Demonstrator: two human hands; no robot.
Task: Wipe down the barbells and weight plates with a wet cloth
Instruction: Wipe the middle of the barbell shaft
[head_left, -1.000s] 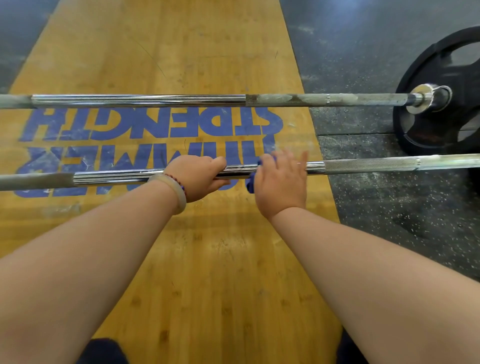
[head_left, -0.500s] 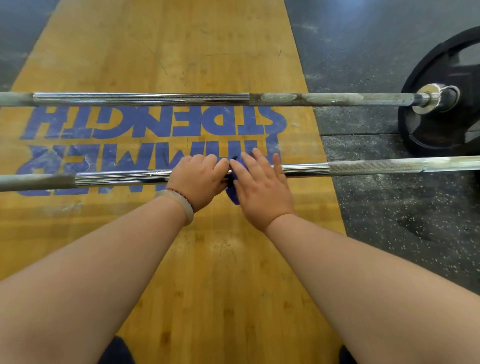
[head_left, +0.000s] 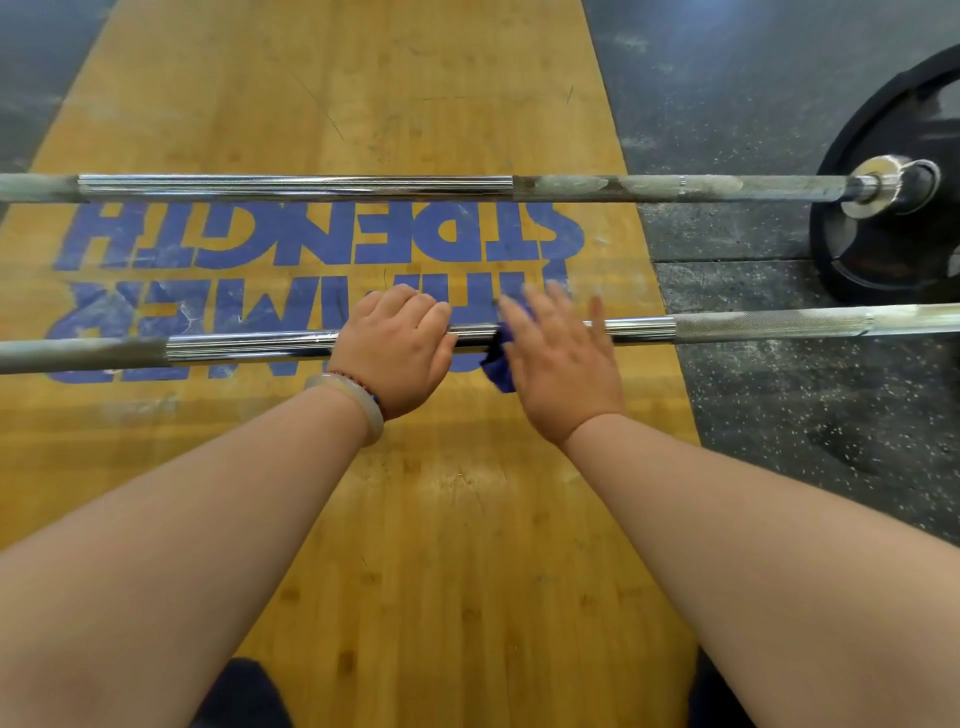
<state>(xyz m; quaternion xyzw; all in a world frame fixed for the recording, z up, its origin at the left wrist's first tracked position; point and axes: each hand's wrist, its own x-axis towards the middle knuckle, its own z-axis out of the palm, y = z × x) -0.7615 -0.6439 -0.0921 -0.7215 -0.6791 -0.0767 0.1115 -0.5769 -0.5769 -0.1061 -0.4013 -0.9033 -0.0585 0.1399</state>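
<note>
Two chrome barbells lie across a wooden platform. My left hand (head_left: 397, 348) grips the near barbell (head_left: 753, 325) at its middle, fingers curled over the shaft. Just to its right, my right hand (head_left: 561, 358) presses a blue cloth (head_left: 498, 366) onto the same bar with straight, blurred fingers; a corner of cloth hangs below the bar. The far barbell (head_left: 311, 186) runs parallel behind it, its right part dull and chalky. That bar's right end carries a black weight plate (head_left: 883, 249) behind a steel collar.
The wooden platform (head_left: 415, 519) bears large blue lettering under the bars. Dark speckled rubber flooring (head_left: 805, 441) borders it on the right and at the far left. My knees show at the bottom edge.
My right hand slid the cloth left along the near bar until it met my left hand, then moved back to the right. My left hand kept its grip in place.
</note>
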